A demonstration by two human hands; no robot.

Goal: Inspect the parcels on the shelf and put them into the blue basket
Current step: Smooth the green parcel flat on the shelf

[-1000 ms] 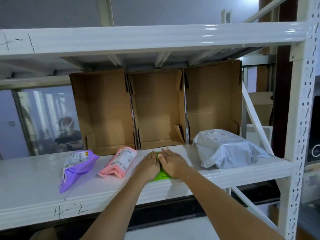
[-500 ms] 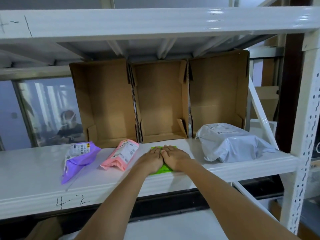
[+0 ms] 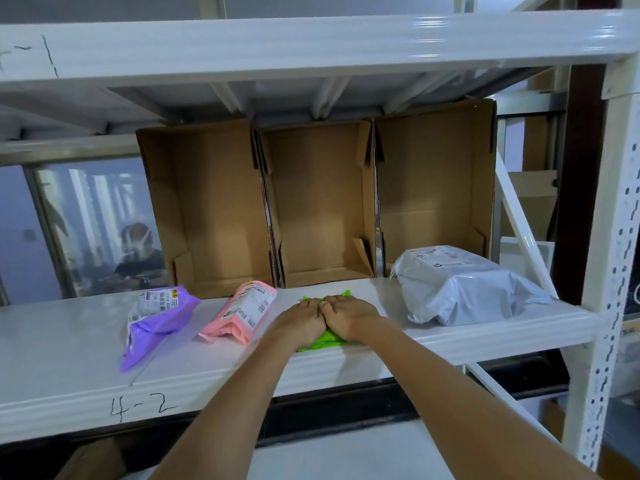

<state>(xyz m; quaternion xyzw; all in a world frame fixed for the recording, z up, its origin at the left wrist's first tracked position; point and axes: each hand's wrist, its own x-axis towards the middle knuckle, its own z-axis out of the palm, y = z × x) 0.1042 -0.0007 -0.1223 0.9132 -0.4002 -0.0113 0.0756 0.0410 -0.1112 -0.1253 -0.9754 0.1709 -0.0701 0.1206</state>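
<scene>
On the white shelf (image 3: 69,348) marked 4-2 lie a purple parcel (image 3: 156,320) at the left, a pink parcel (image 3: 242,313) beside it, a green parcel (image 3: 323,341) in the middle and a bulky grey parcel (image 3: 464,289) at the right. My left hand (image 3: 301,320) and my right hand (image 3: 349,315) rest side by side on the green parcel and cover most of it. Their fingers curl over its far edge. No blue basket is in view.
Three open cardboard boxes (image 3: 318,202) stand on their sides along the back of the shelf. An upper shelf beam (image 3: 311,46) runs overhead. A white upright post (image 3: 609,271) bounds the right side. A person sits behind the window at the left.
Both hands stay on the green parcel, but their fingers have gone from flat to curled. The view has shifted slightly downward.
</scene>
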